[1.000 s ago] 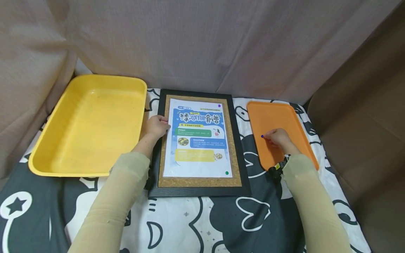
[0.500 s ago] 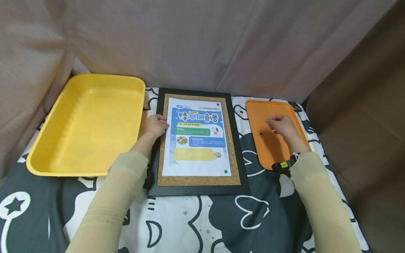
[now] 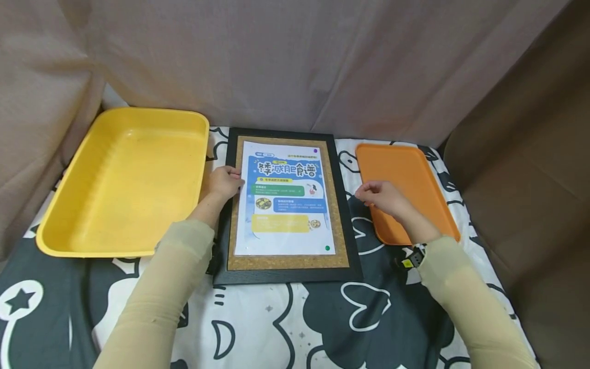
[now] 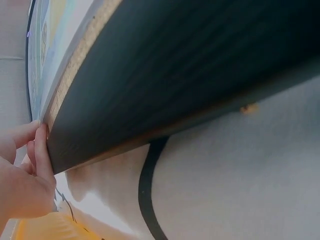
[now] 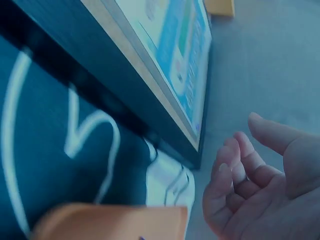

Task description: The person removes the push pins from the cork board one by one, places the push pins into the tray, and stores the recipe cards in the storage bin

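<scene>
A printed paper sheet (image 3: 276, 243) with Chinese text lies on a black-framed cork board (image 3: 343, 241). A purple pin (image 3: 315, 151) sits in its upper right corner, a green pin (image 3: 328, 248) in the lower right. My left hand (image 3: 222, 184) rests over the board's left border, fingertips right at the paper's left edge. My right hand (image 3: 384, 197) hovers over the near left part of the orange tray (image 3: 415, 174). Its fingers curl loosely, the thumb stands apart, and nothing shows between them in the right wrist view. Below it there, a small blue pin (image 5: 142, 238) lies on the tray.
A deep yellow tray (image 3: 124, 246) stands left of the board. Patterned black-and-white cloth (image 3: 258, 323) covers the table. Grey-brown curtain fabric (image 3: 276, 61) hangs behind and on both sides.
My right hand was at the blue pin on the orange tray, then lifted away from it and shifted left toward the board, leaving the pin lying there. The left hand stays at the paper's edge.
</scene>
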{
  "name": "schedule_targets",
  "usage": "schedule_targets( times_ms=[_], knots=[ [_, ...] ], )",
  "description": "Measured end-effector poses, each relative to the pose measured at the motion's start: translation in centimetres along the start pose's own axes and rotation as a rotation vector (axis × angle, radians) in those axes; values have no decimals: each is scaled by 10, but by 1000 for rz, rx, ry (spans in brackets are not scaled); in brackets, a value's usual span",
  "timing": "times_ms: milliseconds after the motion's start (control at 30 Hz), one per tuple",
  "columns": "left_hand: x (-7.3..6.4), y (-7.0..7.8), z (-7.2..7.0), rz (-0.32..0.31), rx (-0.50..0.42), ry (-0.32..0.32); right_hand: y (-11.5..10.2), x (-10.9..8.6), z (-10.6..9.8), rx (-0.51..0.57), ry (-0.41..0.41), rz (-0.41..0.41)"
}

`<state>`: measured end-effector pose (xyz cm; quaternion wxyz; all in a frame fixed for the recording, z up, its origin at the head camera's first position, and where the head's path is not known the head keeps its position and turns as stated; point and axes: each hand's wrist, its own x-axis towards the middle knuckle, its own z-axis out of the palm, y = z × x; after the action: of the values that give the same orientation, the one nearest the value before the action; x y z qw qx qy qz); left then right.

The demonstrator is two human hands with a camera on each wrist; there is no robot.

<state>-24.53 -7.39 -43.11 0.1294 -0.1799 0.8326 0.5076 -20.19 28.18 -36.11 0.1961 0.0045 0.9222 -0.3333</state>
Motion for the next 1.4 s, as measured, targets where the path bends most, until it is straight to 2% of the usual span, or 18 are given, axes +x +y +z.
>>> schedule_targets(
  times_ms=[267,433,567,667,1000,1133,1400],
  knots=[
    [0,-1,0,4,4,10,2,-7,35,-24,-142,-76],
    [1,-1,1,7,-5,15,4,-12,57,-59,-264,-132],
    [0,0,1,3,-10,11,4,-15,68,-103,-317,-182],
    [0,0,1,-4,-10,11,1,-18,72,-142,-320,-213],
    [-2,-1,1,4,-8,-1,-8,-26,80,-262,-301,-229],
    [-2,-2,1,2,-7,-2,-11,-27,82,-283,-299,-223],
    [-1,0,-1,7,7,4,-23,-23,85,-427,-332,-164]
  ],
)
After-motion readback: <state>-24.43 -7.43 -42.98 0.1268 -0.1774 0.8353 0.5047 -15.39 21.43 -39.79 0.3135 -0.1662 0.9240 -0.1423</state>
